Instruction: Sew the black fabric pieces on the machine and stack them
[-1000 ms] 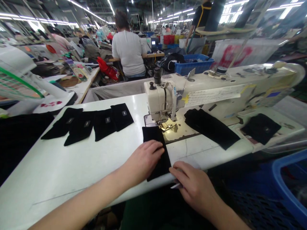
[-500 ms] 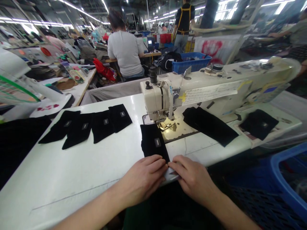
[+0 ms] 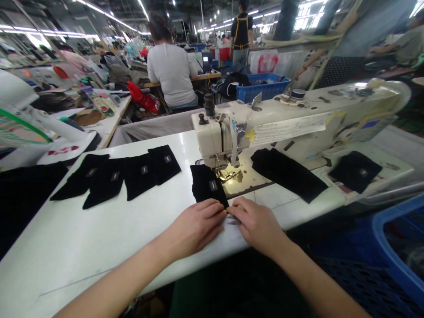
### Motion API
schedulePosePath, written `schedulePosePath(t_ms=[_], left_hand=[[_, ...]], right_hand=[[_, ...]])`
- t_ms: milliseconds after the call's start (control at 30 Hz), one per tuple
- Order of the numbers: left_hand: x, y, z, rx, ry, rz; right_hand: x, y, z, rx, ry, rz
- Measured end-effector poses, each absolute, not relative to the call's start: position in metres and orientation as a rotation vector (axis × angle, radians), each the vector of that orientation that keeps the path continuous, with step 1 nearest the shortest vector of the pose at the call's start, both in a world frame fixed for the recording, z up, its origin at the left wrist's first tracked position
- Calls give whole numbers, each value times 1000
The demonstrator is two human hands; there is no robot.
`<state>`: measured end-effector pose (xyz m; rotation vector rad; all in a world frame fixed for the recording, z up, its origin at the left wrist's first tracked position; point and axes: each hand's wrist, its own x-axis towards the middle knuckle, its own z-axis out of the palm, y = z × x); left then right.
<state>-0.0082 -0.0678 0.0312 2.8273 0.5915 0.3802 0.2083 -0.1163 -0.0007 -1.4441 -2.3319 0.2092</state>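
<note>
Cloth (image 3: 201, 187) is spread beyond the left hand (image 3: 196, 226) and right hand (image 3: 260, 224), its near end pinched by both.

Black fabric piece (image 3: 202, 181): lying flat, label side up, long axis running near–far, far end leaning slightly left. Small grey rectangular label (image 3: 213, 185) on it, right of centre, light lettering too small to read. Right edge fairly straight, left edge a bit wavy. Far end just left of the presser foot (image 3: 228, 174). Near end covered, pinched at near right corner. Pale pointed tool (image 3: 233, 220) just nearside of that corner, mostly hidden.
</note>
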Motion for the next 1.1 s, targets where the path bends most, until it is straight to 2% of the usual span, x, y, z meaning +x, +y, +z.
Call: schedulePosePath(t_ms=[433,567,867,1100], left_hand=[[-11,-41,30,2814,649,368],[-12,-31,30,2838,669,370],[-14,-11,26,2852,693,416],[-14,4,27,2869,738,423]], right_hand=[[203,-87,4,-1505,-2326,175],[210,-85,4,-1554,-2177,119],[294,-77,15,-2061,-1481,-265],[337,-66,4,-2150,-1459,-183]])
